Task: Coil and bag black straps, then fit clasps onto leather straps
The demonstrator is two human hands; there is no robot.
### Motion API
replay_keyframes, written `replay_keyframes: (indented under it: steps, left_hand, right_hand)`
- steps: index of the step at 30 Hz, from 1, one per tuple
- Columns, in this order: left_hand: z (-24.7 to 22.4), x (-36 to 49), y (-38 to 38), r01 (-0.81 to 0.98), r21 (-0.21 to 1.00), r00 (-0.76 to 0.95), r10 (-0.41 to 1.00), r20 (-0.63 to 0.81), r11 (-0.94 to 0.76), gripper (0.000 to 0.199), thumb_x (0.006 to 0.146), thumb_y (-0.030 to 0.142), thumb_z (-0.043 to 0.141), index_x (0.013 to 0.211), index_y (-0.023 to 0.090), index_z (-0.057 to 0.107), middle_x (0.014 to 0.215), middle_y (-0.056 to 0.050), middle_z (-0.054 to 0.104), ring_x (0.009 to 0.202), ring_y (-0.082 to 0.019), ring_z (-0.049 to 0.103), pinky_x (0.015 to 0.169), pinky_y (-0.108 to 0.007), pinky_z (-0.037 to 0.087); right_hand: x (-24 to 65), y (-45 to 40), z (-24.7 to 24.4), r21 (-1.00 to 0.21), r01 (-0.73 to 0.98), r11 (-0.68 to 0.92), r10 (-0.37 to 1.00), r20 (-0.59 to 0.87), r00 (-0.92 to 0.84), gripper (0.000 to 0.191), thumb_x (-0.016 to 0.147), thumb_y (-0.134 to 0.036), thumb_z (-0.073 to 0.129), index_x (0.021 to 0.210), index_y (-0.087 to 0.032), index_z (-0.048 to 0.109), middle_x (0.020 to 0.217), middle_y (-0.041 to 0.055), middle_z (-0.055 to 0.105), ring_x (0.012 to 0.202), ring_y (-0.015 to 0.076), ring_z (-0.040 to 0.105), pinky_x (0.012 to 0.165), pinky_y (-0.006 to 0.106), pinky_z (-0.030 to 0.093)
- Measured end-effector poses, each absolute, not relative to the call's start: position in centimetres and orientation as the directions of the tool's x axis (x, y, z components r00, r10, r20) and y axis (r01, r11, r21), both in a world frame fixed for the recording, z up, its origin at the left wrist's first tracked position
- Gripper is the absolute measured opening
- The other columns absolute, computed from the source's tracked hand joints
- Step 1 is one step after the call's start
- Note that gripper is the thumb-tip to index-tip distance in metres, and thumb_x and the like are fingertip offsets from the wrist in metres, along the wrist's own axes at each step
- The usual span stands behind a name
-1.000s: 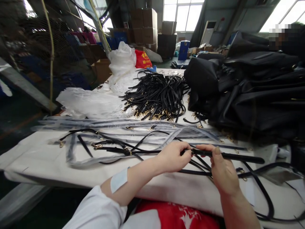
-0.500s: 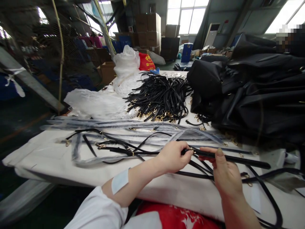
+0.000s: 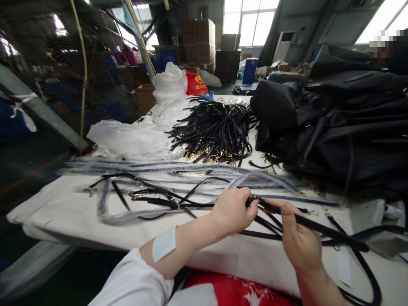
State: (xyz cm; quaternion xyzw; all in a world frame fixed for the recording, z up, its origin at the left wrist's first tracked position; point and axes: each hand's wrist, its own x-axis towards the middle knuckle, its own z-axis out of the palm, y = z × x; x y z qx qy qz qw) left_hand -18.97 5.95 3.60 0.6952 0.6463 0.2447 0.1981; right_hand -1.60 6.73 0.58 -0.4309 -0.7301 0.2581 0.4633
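A black strap with a small gold buckle is held between my two hands above the front of the table. My left hand is closed around the strap just left of the buckle. With thumb on one side and fingers on the other, my right hand grips the strap's flat end part, which sticks out to the right. Other black straps with gold clasps lie loosely under and beside both hands. One gold hook shows just beyond my right fingers.
Straps in clear plastic sleeves lie across the table. Behind them is a heap of black straps with gold hooks. Clear plastic bags lie at left. Large black bags are piled at right, a person partly visible behind.
The strap's free right end has tilted downward and shifted slightly right. My right hand has turned a little with it; my left hand has stayed nearly in place.
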Motion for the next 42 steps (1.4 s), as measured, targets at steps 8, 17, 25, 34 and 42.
replay_keyframes:
  steps: [8, 17, 25, 34, 42]
  left_hand:
    - [3.8, -18.3, 5.9, 0.779, 0.610, 0.090, 0.989, 0.121, -0.146, 0.019, 0.090, 0.035, 0.053, 0.085, 0.019, 0.063, 0.076, -0.006, 0.069, 0.069, -0.021, 0.063, 0.060, -0.030, 0.040]
    - [3.6, -18.4, 5.5, 0.534, 0.801, 0.234, 0.958, 0.168, -0.271, 0.018, 0.082, 0.036, 0.070, 0.081, 0.018, 0.066, 0.069, 0.000, 0.064, 0.061, -0.012, 0.052, 0.057, -0.023, 0.037]
    - [3.5, -18.4, 5.2, 0.443, 0.828, 0.170, 0.939, 0.300, -0.344, 0.024, 0.083, 0.040, 0.069, 0.085, 0.017, 0.068, 0.072, -0.001, 0.064, 0.062, -0.011, 0.050, 0.058, -0.023, 0.038]
    - [3.5, -18.5, 4.9, 0.442, 0.817, 0.174, 0.929, 0.326, -0.370, 0.025, 0.083, 0.039, 0.069, 0.093, 0.016, 0.070, 0.079, -0.004, 0.070, 0.064, -0.013, 0.058, 0.061, -0.023, 0.043]
    - [3.1, -18.7, 4.9, 0.434, 0.818, 0.174, 0.926, 0.336, -0.378, 0.026, 0.084, 0.041, 0.070, 0.090, 0.016, 0.070, 0.076, -0.004, 0.071, 0.062, -0.013, 0.057, 0.060, -0.023, 0.042]
  right_hand:
    - [-1.0, 7.2, 0.4, -0.857, 0.320, 0.405, 0.911, 0.408, -0.059, 0.031, 0.100, -0.039, 0.047, 0.104, -0.024, 0.074, 0.104, 0.0077, 0.073, 0.102, 0.0272, 0.066, 0.095, 0.043, 0.051]
    - [2.3, 8.9, 2.7, -0.884, -0.367, 0.290, 0.955, 0.291, 0.052, 0.051, 0.094, -0.062, 0.041, 0.111, -0.024, 0.071, 0.077, 0.0036, 0.054, 0.068, 0.0191, 0.049, 0.095, 0.039, 0.047]
    - [2.3, 8.6, 0.5, -0.945, 0.066, 0.320, 0.931, 0.300, -0.208, 0.031, 0.095, -0.040, 0.055, 0.071, -0.024, 0.064, 0.084, 0.0045, 0.057, 0.084, 0.0228, 0.053, 0.072, 0.034, 0.042]
    - [2.0, 9.2, 0.3, -0.881, 0.255, 0.399, 0.853, 0.255, -0.456, 0.040, 0.098, -0.040, 0.050, 0.065, -0.022, 0.060, 0.123, 0.0063, 0.064, 0.120, 0.0276, 0.055, 0.096, 0.034, 0.043]
    - [2.1, 9.0, 0.9, -0.854, 0.308, 0.419, 0.813, 0.202, -0.546, 0.042, 0.100, -0.038, 0.046, 0.063, -0.020, 0.053, 0.126, 0.0084, 0.061, 0.114, 0.0257, 0.058, 0.089, 0.032, 0.046]
